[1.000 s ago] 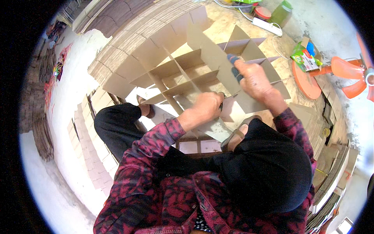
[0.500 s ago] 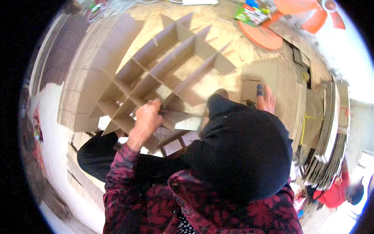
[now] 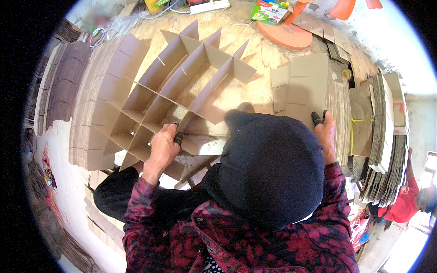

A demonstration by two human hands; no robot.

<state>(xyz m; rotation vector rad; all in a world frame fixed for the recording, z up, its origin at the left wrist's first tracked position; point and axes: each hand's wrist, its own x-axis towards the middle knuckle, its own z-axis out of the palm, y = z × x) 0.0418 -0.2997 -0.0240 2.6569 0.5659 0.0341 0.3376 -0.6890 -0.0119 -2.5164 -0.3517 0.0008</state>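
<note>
A partly assembled cardboard divider grid (image 3: pixel 169 86), with upright strips slotted across one another, stands on the wooden table in front of me to the left. My left hand (image 3: pixel 163 146) is closed at the grid's near edge, fingers curled against a strip, with a black cover on a finger. To the right, my right hand (image 3: pixel 325 132) reaches the near end of a stack of flat slotted cardboard strips (image 3: pixel 306 86). Two of its fingertips wear black covers and lie apart at the edge of the top strip. The dark cap hides part of the space between my hands.
Tall stacks of slotted cardboard (image 3: pixel 93 104) line the left side. More bundled cardboard (image 3: pixel 380 123) stands at the right, one bundle tied with yellow strap. At the back are an orange fan base (image 3: pixel 286 35), a green box (image 3: pixel 269 12) and a white power strip (image 3: pixel 209 6). Another person (image 3: pixel 403 202) in red is far right.
My right hand has drawn back toward me to the near end of the strip stack. My left hand stays at the grid's near edge. The whole view has shifted slightly.
</note>
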